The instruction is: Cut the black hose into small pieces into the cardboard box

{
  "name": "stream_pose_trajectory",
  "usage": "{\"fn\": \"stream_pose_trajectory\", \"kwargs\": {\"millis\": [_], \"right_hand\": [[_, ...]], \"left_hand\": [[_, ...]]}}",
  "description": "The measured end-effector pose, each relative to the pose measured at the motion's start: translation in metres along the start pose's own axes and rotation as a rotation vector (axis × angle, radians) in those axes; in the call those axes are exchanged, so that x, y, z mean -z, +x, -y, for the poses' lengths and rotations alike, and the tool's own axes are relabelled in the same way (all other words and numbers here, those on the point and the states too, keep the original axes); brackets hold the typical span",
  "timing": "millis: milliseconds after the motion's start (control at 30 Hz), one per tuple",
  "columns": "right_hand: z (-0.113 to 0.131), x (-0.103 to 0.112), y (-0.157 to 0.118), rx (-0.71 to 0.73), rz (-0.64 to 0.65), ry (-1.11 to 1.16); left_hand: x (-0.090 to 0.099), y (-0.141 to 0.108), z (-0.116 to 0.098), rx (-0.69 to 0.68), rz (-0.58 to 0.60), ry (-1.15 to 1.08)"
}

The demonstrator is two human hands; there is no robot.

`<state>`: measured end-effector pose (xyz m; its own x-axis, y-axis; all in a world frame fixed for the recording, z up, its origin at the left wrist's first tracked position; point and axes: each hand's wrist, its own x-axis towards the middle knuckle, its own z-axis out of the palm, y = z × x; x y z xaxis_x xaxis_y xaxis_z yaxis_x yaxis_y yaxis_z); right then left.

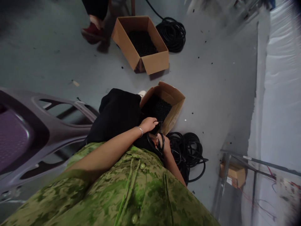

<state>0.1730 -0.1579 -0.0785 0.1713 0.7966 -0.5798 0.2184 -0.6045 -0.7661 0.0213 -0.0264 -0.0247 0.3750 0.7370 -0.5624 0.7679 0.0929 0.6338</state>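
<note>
My left hand (148, 125), with a silver bracelet at the wrist, is closed with its fingertips pinched on the end of a thin black hose. Black-handled scissors (162, 142) are gripped in my right hand (166, 145), their blades pointing up close to my left fingertips. Both hands are over the near edge of a cardboard box (175, 114). Inside it lies a heap of small black pieces (158, 108). To the right of my right hand, a tangled coil of black hose (191, 147) rests on the floor.
A second open cardboard box (156, 62) with black pieces stands farther off, beside another hose coil (172, 34). Another person's foot in a red shoe (92, 33) is near it. A purple-grey plastic chair (58, 121) is at left; a metal frame (249, 160) and small carton (235, 175) at right.
</note>
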Motion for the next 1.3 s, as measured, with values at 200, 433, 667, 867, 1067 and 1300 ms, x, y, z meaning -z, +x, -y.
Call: {"fn": "stream_pose_trajectory", "kwargs": {"millis": [200, 433, 667, 867, 1067, 1300], "right_hand": [[0.0057, 0.0015, -0.0019, 0.020, -0.003, 0.001], [0.0032, 0.0006, -0.0004, 0.017, -0.003, -0.027], [0.0015, 0.0012, -0.0003, 0.015, 0.010, -0.019], [0.0023, -0.0003, 0.0009, 0.037, -0.004, -0.093], [0.0030, -0.0005, 0.0000, 0.018, -0.012, -0.057], [-0.0014, 0.0002, 0.0012, 0.022, -0.010, -0.044]], "left_hand": [[0.0008, -0.0015, -0.0007, 0.007, -0.001, -0.002], [0.0010, -0.0007, 0.0002, -0.005, -0.001, 0.007], [0.0024, -0.0022, -0.0017, 0.009, 0.013, 0.020], [0.0023, -0.0023, -0.0010, -0.013, 0.005, 0.039], [0.0032, -0.0034, -0.0017, -0.012, -0.005, 0.042], [0.0005, -0.0012, 0.0003, -0.013, -0.008, 0.030]]}}
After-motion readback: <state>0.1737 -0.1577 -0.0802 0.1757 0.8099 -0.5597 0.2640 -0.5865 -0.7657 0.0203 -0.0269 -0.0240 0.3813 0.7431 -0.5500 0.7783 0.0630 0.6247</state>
